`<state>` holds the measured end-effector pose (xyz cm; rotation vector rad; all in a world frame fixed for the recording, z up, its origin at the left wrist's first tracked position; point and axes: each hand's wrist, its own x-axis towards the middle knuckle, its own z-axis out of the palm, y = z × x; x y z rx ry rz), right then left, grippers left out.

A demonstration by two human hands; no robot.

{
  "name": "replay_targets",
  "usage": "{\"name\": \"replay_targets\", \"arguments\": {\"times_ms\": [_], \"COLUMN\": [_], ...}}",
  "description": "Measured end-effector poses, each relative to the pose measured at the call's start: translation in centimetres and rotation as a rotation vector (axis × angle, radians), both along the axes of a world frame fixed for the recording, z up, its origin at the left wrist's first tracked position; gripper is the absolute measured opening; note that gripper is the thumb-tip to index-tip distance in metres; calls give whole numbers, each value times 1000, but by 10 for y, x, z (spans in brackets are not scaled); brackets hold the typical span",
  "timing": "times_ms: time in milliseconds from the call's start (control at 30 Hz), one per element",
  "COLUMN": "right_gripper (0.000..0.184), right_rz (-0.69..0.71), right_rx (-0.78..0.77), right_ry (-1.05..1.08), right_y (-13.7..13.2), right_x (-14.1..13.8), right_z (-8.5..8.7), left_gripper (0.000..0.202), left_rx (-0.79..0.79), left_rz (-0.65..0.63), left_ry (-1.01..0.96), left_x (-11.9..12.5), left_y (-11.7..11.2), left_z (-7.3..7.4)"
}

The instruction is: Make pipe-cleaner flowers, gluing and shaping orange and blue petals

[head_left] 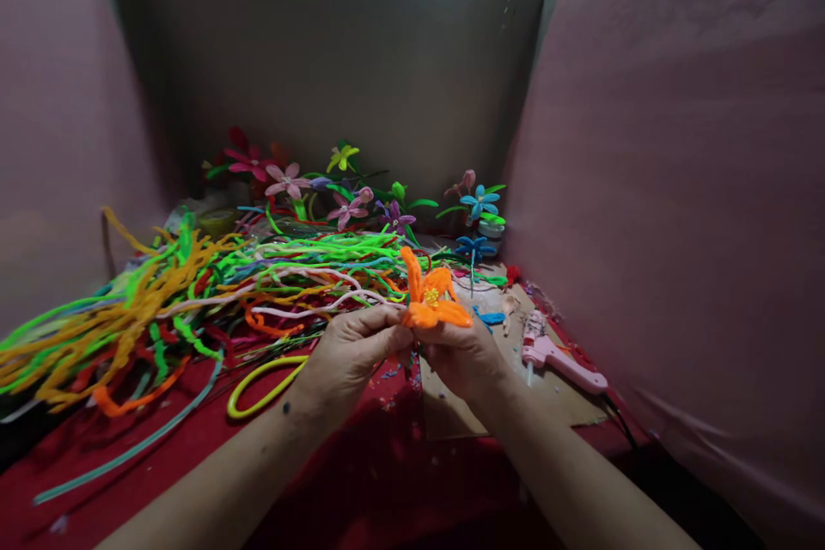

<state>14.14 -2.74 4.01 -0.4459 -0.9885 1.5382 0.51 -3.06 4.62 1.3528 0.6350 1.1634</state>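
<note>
An orange pipe-cleaner flower (430, 296) with a yellow centre is held up in front of me, over the near part of the table. My left hand (364, 344) is closed, its thumb and fingertips pinching at the flower's lower left edge. Just under the petals, my right hand (464, 352) is closed on the flower from the other side. The fingertips of both hands are partly hidden behind the bloom. A little of a dark stem appears below, between the hands.
Loose pipe cleaners (309, 266) in many colours heap up on the left. A pink glue gun (564, 361) lies on a cardboard sheet (451, 408) at right. Finished flowers (287, 180) stand along the back wall. Pink walls (676, 189) rise on both sides of the red tablecloth (335, 481).
</note>
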Motion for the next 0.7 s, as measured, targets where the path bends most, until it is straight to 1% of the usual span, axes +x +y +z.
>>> {"name": "replay_targets", "arguments": {"times_ms": [100,167,300,367,467,600,700], "right_gripper": [12,10,17,17,17,19,10], "right_rz": [-21,-58,-145,-154,-137,-109,-70], "right_rx": [22,54,99,117,140,135,135], "right_ry": [-19,-47,-70,-82,-96,-62,-74], "right_y": [-5,-7,-9,-8,-7,-6,-3], "right_x": [-2,-4,-6,-7,-5,-1,2], "right_z": [2,2,-2,-3,-2,-2,-5], "left_gripper": [16,16,11,11,12,7,9], "left_rx": [15,16,33,50,32,-75,-112], "left_rz": [124,188,256,261,187,-4,-130], "left_ry": [-6,1,25,41,50,33,11], "left_x": [3,5,8,7,5,1,-1], "left_y": [-2,-5,-10,-9,-6,1,5], "left_z": [-1,0,1,1,1,0,-1]}}
